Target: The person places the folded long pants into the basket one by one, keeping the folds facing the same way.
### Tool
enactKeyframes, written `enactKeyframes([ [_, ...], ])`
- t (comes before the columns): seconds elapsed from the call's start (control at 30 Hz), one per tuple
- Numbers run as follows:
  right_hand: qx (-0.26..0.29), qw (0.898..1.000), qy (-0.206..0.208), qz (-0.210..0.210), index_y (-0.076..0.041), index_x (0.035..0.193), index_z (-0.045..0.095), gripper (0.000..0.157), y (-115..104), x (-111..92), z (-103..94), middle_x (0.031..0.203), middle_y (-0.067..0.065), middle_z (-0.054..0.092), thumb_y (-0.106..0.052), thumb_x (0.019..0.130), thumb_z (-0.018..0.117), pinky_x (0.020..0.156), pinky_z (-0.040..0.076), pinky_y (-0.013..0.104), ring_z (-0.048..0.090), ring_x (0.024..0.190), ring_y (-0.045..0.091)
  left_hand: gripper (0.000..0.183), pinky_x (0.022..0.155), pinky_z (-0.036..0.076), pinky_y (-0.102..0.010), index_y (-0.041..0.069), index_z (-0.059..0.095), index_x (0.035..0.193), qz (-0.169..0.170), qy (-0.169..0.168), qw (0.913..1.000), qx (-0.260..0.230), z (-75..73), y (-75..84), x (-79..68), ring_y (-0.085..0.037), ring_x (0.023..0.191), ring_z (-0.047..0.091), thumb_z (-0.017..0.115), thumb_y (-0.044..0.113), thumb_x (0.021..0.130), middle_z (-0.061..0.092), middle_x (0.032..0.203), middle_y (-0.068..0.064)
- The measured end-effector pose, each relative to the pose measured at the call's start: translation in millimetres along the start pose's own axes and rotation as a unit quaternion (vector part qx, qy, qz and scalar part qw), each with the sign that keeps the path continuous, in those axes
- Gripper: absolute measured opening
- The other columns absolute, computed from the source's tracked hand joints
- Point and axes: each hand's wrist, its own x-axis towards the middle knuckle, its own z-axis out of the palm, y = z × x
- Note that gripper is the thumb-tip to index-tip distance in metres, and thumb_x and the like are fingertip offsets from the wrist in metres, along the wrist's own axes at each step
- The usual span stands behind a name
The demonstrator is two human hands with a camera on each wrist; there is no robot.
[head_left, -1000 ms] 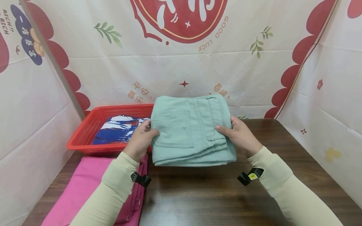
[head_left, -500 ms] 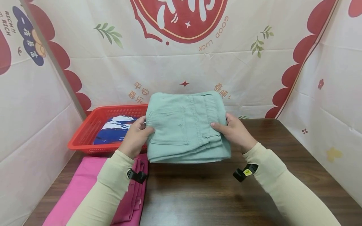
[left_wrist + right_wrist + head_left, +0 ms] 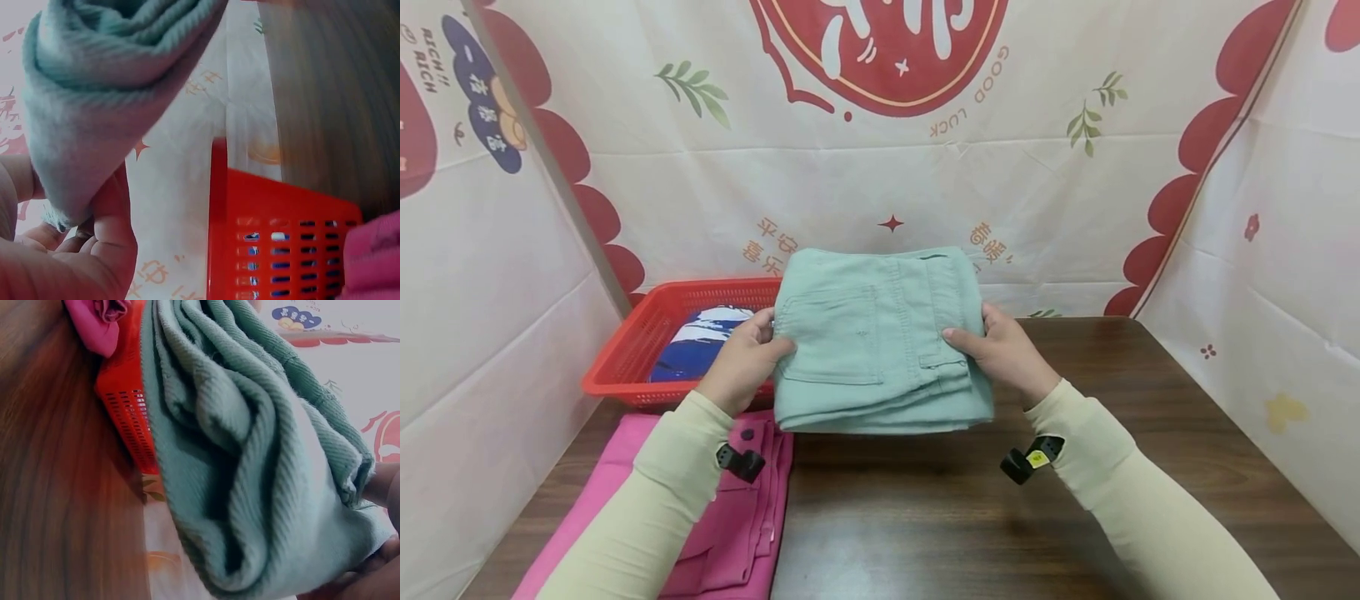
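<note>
Folded mint-green pants, with a patch pocket and belt loops showing, are held up above the table between both hands. My left hand pinches their left edge, thumb on top and fingers beneath. On the opposite edge my right hand grips the same way. In the left wrist view the fingers curl around a rolled corner of the pants. Thick stacked layers of the pants fill the right wrist view, where only part of the right hand shows.
A red plastic basket stands at the back left, partly behind the pants, with blue-and-white patterned cloth inside. Folded pink fabric lies in front of it, under the left forearm. The brown wooden table is bordered by printed curtains.
Both hands have carried the green pants leftward, so they cover more of the basket's right side. The grip looks the same throughout.
</note>
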Motion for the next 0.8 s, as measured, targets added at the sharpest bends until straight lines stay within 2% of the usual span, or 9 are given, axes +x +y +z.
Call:
enactKeyframes([
  [0.2, 0.012, 1.0, -0.002, -0.006, -0.003, 0.147, 0.036, 0.062, -1, 6, 10.1, 0.126, 0.019, 0.059, -0.032, 0.098, 0.063, 0.081, 0.057, 0.042, 0.064, 0.105, 0.027, 0.062, 0.102, 0.044, -0.048, 0.009, 0.03, 0.155, -0.002, 0.002, 0.9999, 0.016, -10.4, -1.0, 0.1, -0.03, 0.128, 0.047, 0.051, 0.003, 0.097, 0.044, 0.149, -0.013],
  [0.5, 0.043, 0.999, -0.006, -0.01, -0.005, 0.145, 0.039, 0.056, -8, 11, 20.9, 0.124, 0.016, 0.061, -0.026, 0.099, 0.063, 0.082, 0.056, 0.042, 0.064, 0.105, 0.026, 0.063, 0.098, 0.048, -0.048, 0.009, 0.028, 0.156, -0.013, 0.005, 0.9994, 0.031, -22.1, -0.8, -0.7, -0.032, 0.127, 0.049, 0.051, 0.003, 0.097, 0.043, 0.15, -0.014],
  [0.8, 0.034, 0.999, -0.008, -0.005, -0.008, 0.144, 0.041, 0.053, -13, 13, 24.4, 0.122, 0.013, 0.063, -0.025, 0.099, 0.064, 0.082, 0.056, 0.042, 0.065, 0.104, 0.025, 0.063, 0.099, 0.047, -0.049, 0.011, 0.027, 0.156, -0.027, -0.001, 0.9987, 0.043, -29.6, 4.2, -3.1, -0.033, 0.128, 0.047, 0.052, 0.006, 0.098, 0.043, 0.148, -0.017],
])
